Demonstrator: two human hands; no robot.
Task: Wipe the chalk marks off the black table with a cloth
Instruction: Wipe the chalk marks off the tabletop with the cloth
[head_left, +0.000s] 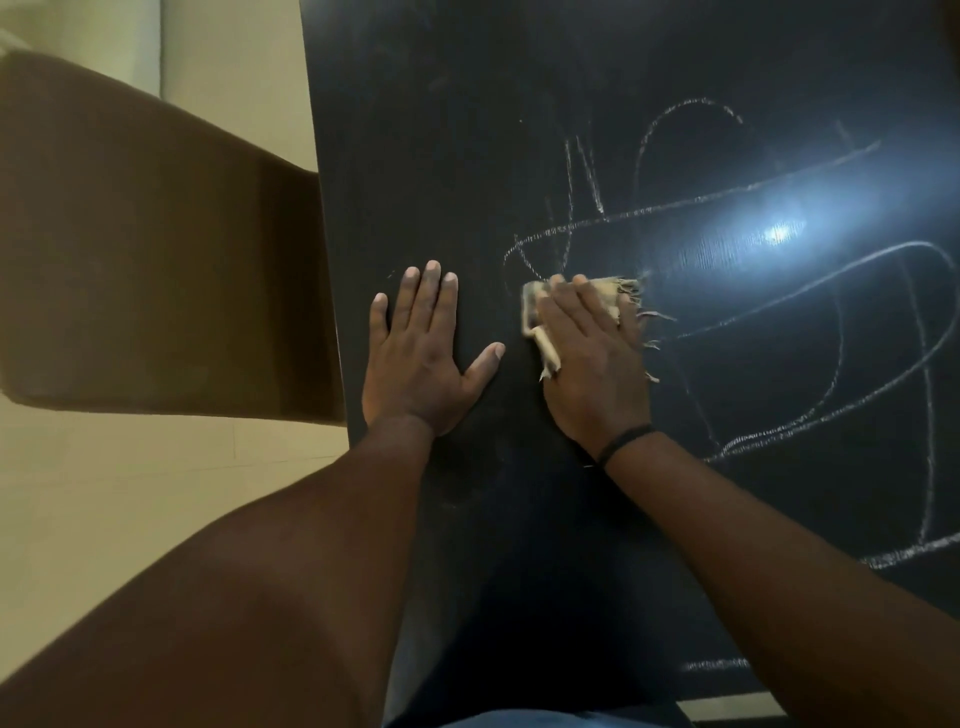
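Under the right hand (592, 358), pressed flat with fingers straight, lies a small frayed beige cloth (605, 291): soft, light, likely to bunch, so best held by palm pressure. Left hand (421, 358) rests spread on the black table (467, 156) just beside; white chalk marks (779, 322) loop beyond the right hand's fingertips.

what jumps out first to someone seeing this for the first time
Looping white chalk marks sprawl over the right half of the black table, with a bright light glare among them. At their left edge the right hand presses a frayed tan cloth flat; the left hand lies spread beside it.
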